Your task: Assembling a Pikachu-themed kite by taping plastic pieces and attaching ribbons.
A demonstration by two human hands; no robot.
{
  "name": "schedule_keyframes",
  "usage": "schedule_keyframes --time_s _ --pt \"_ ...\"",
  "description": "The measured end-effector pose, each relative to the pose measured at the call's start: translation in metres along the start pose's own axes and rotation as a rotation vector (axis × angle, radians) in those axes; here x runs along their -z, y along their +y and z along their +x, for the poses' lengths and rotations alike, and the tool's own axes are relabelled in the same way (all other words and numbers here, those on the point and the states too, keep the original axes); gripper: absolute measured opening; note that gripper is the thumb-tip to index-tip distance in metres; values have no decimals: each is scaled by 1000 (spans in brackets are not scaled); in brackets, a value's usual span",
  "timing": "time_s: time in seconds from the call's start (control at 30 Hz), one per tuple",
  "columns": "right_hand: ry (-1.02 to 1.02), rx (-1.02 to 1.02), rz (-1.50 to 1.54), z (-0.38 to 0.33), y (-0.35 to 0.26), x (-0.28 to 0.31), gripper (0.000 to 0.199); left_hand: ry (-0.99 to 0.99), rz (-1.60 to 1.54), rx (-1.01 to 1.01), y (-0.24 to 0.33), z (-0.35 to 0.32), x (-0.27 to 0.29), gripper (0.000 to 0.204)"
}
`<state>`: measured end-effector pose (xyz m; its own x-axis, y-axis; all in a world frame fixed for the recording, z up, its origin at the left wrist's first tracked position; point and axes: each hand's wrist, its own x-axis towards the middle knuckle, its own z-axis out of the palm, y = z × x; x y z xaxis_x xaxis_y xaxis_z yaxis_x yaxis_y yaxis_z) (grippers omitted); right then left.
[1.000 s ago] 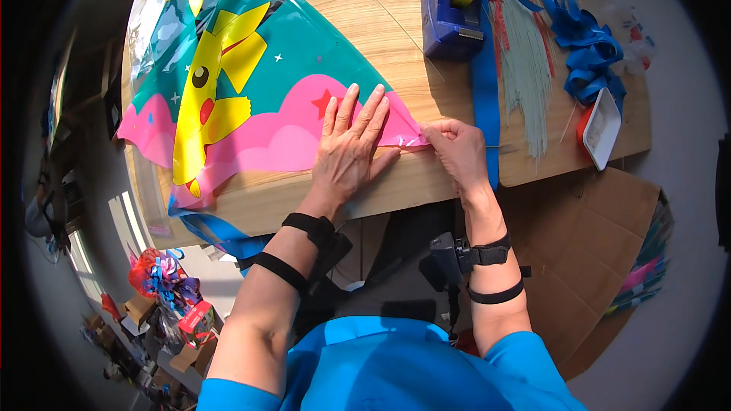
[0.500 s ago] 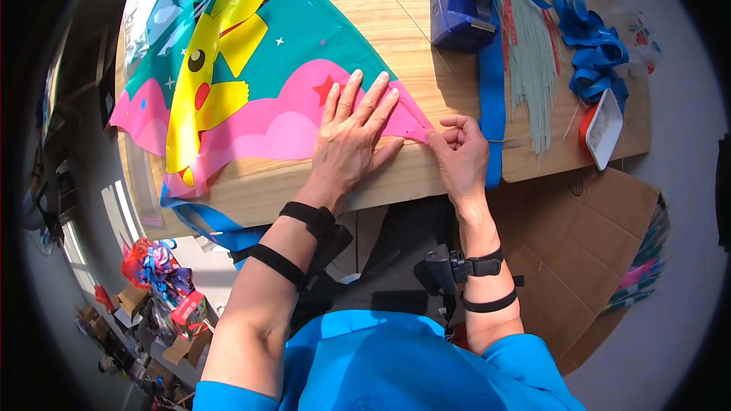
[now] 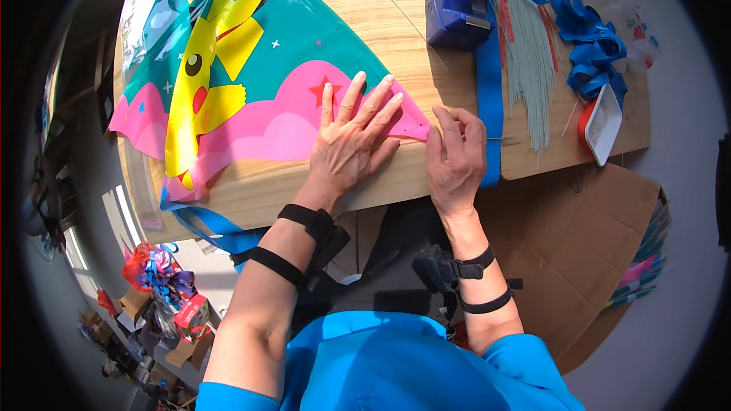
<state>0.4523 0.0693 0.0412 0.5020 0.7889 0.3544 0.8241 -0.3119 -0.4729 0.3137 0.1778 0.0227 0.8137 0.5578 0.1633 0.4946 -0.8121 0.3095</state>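
A thin, glossy printed plastic sheet, shaped like a kite sail, lies on the wooden table. It is green and pink with a yellow cartoon figure, and its right side narrows to a pink corner. My left hand rests flat on the pink part beside a red star, fingers spread. Just past the corner's tip is my right hand, its fingers bent and its thumb apart from the index finger. The thumb is close to the tip; whether it touches I cannot tell. No object shows between those fingers.
A blue tape dispenser with a yellow roll stands beyond my right hand. Right of it lie a blue strap, a bundle of thin pale strips, crumpled blue ribbon and a red-and-white tray. Cardboard leans below the table.
My right hand has let go of the pink corner; its index finger and thumb have parted. The left hand has stayed on the sheet, its fingers spread slightly wider.
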Motion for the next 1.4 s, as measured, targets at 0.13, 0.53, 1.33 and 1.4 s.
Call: schedule_keyframes --time_s 0.13,0.53,1.33,1.4 --pt "-262 210 -80 -13 -15 -8 60 -37 47 8 -4 -3 -7 64" --pt "-411 21 -144 -60 -9 6 97 -40 46 -19 2 1 -1 72" --pt "-268 215 -64 -65 -11 23 95 24 109 146 23 -77 10 72" --pt "-309 210 -118 -74 -1 12 92 -13 122 161 18 -79 7 75"
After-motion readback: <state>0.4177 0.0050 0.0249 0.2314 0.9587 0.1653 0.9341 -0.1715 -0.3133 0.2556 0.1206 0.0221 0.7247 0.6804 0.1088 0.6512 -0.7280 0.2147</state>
